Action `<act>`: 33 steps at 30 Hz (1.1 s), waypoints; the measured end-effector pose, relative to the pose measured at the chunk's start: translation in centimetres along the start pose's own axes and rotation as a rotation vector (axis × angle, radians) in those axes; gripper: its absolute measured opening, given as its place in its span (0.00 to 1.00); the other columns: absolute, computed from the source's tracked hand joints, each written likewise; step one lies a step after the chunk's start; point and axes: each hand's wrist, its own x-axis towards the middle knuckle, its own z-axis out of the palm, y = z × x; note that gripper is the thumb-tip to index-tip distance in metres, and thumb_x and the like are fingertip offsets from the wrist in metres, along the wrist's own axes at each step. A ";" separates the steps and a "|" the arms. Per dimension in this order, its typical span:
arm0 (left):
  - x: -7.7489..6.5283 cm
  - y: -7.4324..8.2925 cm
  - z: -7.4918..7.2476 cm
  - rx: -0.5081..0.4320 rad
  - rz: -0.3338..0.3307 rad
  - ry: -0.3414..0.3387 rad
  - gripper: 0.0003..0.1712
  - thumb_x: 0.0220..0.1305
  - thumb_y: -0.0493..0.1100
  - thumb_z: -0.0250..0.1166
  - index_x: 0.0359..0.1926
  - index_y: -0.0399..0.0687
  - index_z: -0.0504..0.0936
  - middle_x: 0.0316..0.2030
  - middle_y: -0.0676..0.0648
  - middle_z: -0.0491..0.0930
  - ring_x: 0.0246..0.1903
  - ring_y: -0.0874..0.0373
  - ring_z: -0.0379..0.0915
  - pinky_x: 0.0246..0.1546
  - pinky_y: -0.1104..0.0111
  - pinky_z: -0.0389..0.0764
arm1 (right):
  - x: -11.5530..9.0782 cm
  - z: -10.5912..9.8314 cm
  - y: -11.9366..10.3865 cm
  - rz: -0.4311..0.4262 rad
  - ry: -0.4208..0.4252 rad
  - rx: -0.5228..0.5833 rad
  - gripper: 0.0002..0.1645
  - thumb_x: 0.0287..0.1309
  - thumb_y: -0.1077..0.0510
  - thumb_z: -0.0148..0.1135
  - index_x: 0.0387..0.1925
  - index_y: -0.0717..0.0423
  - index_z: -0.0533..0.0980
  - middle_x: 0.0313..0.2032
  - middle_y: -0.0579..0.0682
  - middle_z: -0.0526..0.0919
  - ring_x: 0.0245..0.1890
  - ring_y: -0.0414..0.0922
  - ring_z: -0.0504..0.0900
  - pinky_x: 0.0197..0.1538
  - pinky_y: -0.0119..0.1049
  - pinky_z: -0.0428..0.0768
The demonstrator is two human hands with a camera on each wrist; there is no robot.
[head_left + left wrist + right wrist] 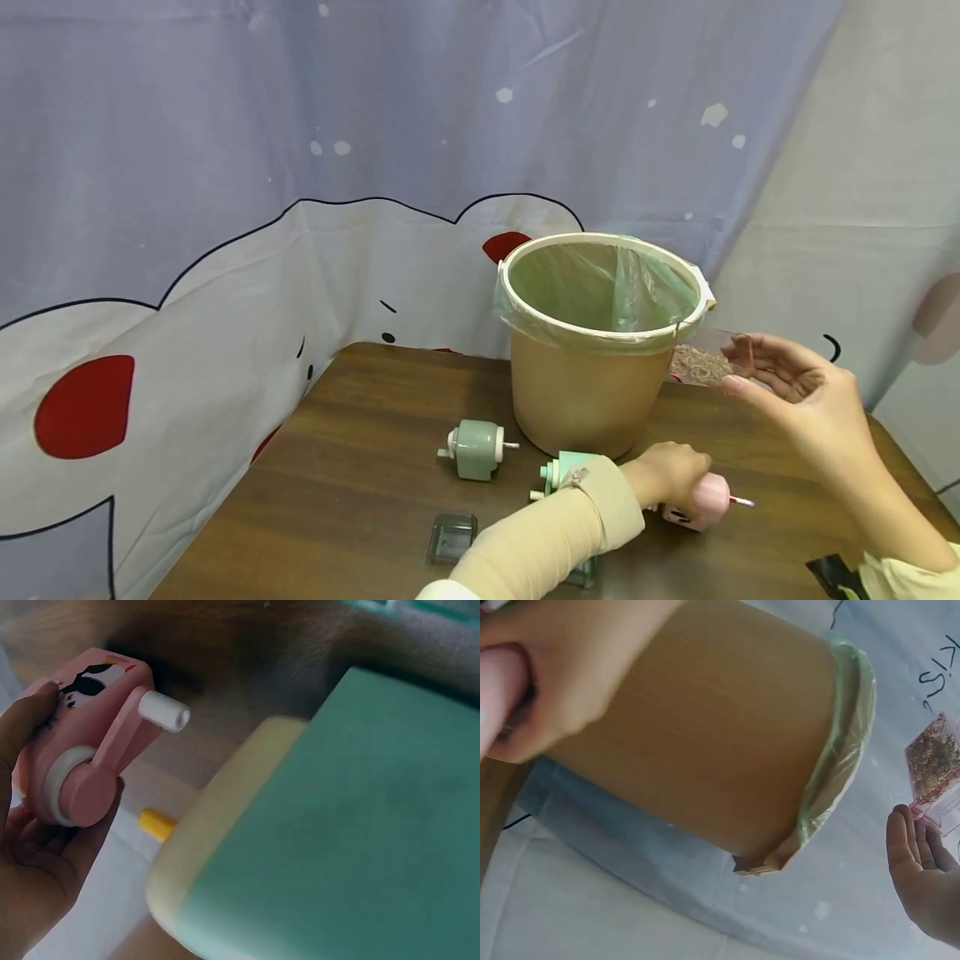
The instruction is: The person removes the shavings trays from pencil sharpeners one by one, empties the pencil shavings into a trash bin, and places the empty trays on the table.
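My left hand (670, 479) grips a pink crank pencil sharpener (708, 502) low over the table, right of the bin. In the left wrist view, the thumb and fingers wrap the sharpener (90, 750), and its crank faces the camera. My right hand (813, 392) holds a clear pinkish shavings drawer (701, 360) between thumb and fingers. Pencil shavings (934, 759) fill part of this drawer. It is beside the right side of the bin (585, 387), just below rim height. A mint-green sharpener (576, 460) stands partly behind my left forearm.
The bin has a thin green liner (633, 292) folded over its rim. A grey-green sharpener (477, 450) stands left of the bin. Nearer are a dark translucent drawer (453, 537) and a green one (583, 573), partly hidden by my sleeve. A printed curtain (225, 250) hangs behind the table.
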 end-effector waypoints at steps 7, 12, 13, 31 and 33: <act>0.5 0.1 0.4 0.041 0.009 0.038 0.24 0.41 0.61 0.75 0.39 0.64 0.78 0.35 0.66 0.80 0.31 0.74 0.74 0.32 0.82 0.73 | 2.1 0.9 -1.3 -0.017 -0.027 0.080 0.23 0.48 0.78 0.61 0.47 0.60 0.77 0.41 0.41 0.86 0.41 0.32 0.83 0.44 0.20 0.77; 0.6 -0.2 0.4 0.038 0.023 0.048 0.22 0.41 0.61 0.75 0.37 0.64 0.79 0.33 0.66 0.80 0.30 0.74 0.74 0.32 0.82 0.72 | 3.5 2.1 -2.5 -0.020 -0.052 0.080 0.23 0.48 0.77 0.63 0.47 0.60 0.77 0.40 0.42 0.86 0.40 0.33 0.83 0.44 0.21 0.78; 0.6 -0.3 0.4 0.027 0.023 0.047 0.21 0.41 0.60 0.75 0.36 0.63 0.80 0.33 0.65 0.80 0.29 0.73 0.73 0.32 0.82 0.72 | 3.7 2.4 -2.7 -0.025 -0.058 0.077 0.22 0.48 0.77 0.63 0.47 0.60 0.77 0.40 0.42 0.86 0.40 0.33 0.84 0.44 0.21 0.78; 0.5 -0.1 0.3 -0.005 -0.050 0.063 0.17 0.39 0.59 0.77 0.31 0.64 0.82 0.29 0.64 0.81 0.24 0.71 0.73 0.27 0.81 0.72 | 12.7 5.4 -6.4 -0.022 -0.039 0.063 0.17 0.48 0.66 0.69 0.42 0.60 0.78 0.33 0.42 0.85 0.33 0.34 0.83 0.41 0.20 0.77; 0.4 0.0 0.4 -0.013 -0.057 0.071 0.18 0.38 0.57 0.78 0.31 0.63 0.82 0.30 0.64 0.81 0.25 0.71 0.73 0.27 0.81 0.72 | 13.9 5.9 -6.7 -0.023 -0.042 0.098 0.15 0.48 0.66 0.69 0.40 0.59 0.79 0.31 0.42 0.85 0.31 0.35 0.83 0.40 0.21 0.78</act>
